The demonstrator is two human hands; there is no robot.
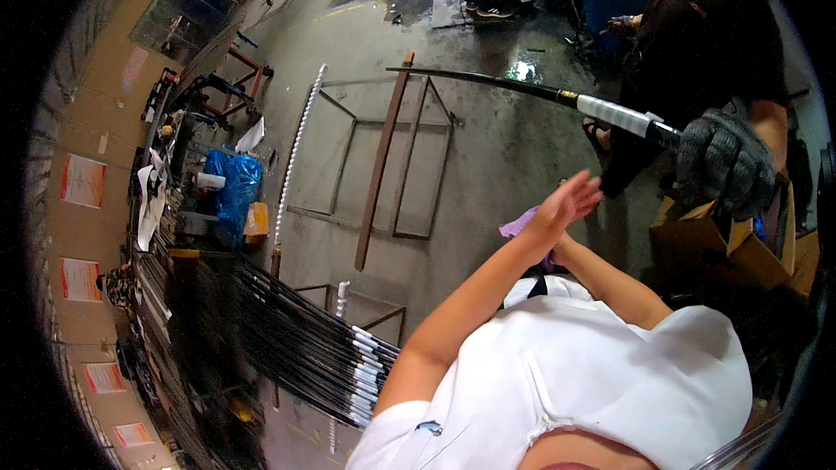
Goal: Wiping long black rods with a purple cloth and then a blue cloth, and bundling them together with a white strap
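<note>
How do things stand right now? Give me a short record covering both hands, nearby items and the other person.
Left hand: open, fingers extended, nothing visibly held
Right hand: mostly hidden behind left forearm; grip unclear
Purple cloth-like item: beside left forearm; whether held, unclear
Other person: gloved hand holding black rod with white band
Lower left: bundle of black rods with white sections
Beyond hands: long brown bar

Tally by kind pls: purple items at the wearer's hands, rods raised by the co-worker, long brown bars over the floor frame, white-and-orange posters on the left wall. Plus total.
Purple item: 1
Raised rod: 1
Long brown bar: 1
White-and-orange posters: 4 (a separate pinkish patch higher up not counted)
Total: 7
</note>
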